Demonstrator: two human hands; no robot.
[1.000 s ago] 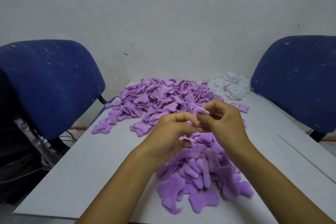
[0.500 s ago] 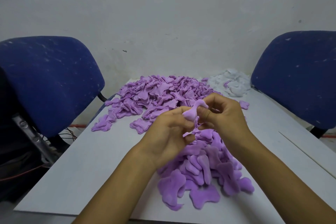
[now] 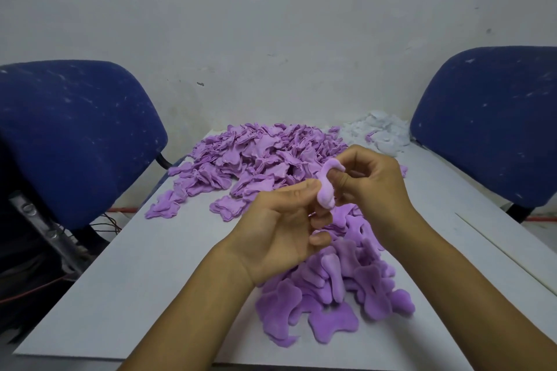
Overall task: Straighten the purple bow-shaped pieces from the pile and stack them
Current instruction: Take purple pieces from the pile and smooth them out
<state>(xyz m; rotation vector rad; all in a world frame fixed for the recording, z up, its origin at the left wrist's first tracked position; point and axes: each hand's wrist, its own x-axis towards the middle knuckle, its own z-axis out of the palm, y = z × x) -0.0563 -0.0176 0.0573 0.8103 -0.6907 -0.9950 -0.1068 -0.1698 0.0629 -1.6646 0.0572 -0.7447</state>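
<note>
Both hands up over the near pile (image 3: 334,286), left hand (image 3: 281,229) and right hand (image 3: 372,184) each pinching one curled purple bow-shaped piece (image 3: 326,190) between them, the big far pile (image 3: 259,156) beyond.

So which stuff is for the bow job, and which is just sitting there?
For the job:
purple piece, held by left hand and right hand
near purple pile
far purple pile

Just lying about:
white scraps
two blue chairs
wires
</note>
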